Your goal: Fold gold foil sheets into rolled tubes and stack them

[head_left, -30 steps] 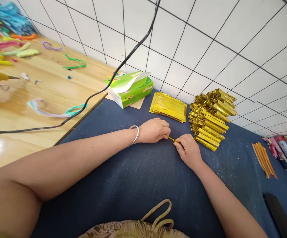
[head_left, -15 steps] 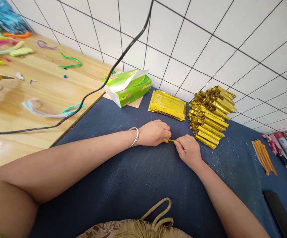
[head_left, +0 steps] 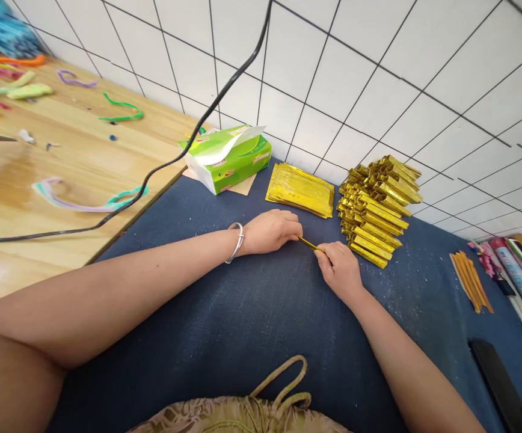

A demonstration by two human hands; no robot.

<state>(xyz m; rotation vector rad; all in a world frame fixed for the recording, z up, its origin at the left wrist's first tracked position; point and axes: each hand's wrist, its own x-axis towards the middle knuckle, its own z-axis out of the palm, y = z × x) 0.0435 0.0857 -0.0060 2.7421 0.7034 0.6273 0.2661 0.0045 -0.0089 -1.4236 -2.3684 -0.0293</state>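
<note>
At the centre of the frame, a thin gold foil strip [head_left: 308, 243] is being pinched at its left end by the closed fingers of the left hand [head_left: 273, 232] and at its right end by those of the right hand [head_left: 340, 269], above the dark blue table surface [head_left: 261, 337].

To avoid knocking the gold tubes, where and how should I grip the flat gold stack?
Probably pinch the stack at its near long edge, from the blue mat side: it lies flat, tiled wall behind, gold tubes beside its right end.
</note>
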